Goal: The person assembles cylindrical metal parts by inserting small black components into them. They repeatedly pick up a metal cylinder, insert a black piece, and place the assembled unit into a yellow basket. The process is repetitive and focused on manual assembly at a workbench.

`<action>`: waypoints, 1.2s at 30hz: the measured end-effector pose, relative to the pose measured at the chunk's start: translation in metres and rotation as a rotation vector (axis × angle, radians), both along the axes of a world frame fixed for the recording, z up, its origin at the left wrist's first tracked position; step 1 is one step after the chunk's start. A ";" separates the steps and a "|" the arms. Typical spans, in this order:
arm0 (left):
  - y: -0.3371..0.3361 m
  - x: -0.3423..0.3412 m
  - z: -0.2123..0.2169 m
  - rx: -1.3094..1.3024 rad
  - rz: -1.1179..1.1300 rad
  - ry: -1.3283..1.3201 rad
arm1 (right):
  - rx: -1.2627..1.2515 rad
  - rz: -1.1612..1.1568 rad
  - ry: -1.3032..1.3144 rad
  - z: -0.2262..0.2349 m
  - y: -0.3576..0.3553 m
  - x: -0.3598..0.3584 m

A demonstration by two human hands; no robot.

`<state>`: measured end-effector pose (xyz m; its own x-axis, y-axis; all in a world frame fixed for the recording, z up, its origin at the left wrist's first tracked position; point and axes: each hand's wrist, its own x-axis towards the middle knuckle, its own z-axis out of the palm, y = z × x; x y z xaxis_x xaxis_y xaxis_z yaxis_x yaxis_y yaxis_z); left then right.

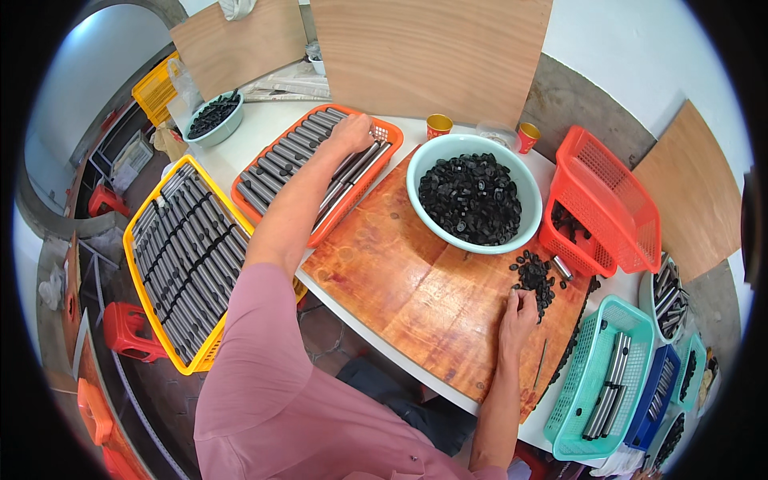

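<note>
My left hand (353, 133) reaches far out into an orange basket (262, 162) of grey metal rods and rests on the rods; whether it grips one is hidden. My right hand (519, 311) lies on a reddish wooden board (408, 280), its fingertips in a small loose pile of black caps (534, 274). Behind that pile stands a pale green bowl (426, 162) heaped with more black caps.
A yellow basket (134, 264) of rods sits left of me. A tilted orange basket (632, 208), a teal basket (572, 400) with rods and a blue basket (650, 400) stand at the right. Two small cups (438, 125) and plywood sheets (432, 48) are at the back.
</note>
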<state>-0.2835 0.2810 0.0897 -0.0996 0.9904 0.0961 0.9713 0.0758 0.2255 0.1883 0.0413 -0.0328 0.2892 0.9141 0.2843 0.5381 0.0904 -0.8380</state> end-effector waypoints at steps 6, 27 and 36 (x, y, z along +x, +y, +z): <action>-0.028 0.009 0.074 0.169 0.029 -0.005 | 0.024 -0.018 -0.039 0.006 -0.001 -0.003; -0.132 -0.018 0.006 0.268 -0.191 0.010 | 0.019 0.006 -0.187 0.012 -0.003 -0.006; -0.064 -0.034 0.017 0.217 -0.248 -0.057 | 0.005 -0.018 -0.187 0.008 -0.002 -0.003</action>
<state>-0.3173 0.2168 0.1064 0.1304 0.9421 0.3090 0.9395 -0.2170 0.2652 0.1855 0.0390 -0.0249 0.2473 0.9076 0.3393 0.6864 0.0831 -0.7225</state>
